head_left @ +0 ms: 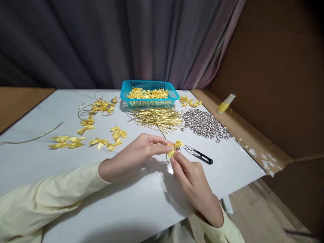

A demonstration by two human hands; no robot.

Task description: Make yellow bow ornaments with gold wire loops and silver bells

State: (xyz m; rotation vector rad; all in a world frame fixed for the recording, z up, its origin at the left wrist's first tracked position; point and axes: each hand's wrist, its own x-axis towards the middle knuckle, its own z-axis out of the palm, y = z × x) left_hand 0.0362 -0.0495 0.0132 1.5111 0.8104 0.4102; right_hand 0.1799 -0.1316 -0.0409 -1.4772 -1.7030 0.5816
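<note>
Both hands, left hand (134, 153) and right hand (191, 179), pinch one yellow bow (175, 147) above the counter (126, 202) for close fingertip work; scissors (198, 155) lie just right of the bow.

— Where is the desk (30, 162) open?
— On its left side, nearer than the loose bows (76, 141), and at the far left corner.
— What stands in the way?
— Ahead, gold wires (158, 118) and the basket (149, 101); at right, silver bells (205, 125) and snips (199, 156). The left hand (134, 155) and right hand (194, 182), pinching one small bow (175, 147), fill the middle.
</note>
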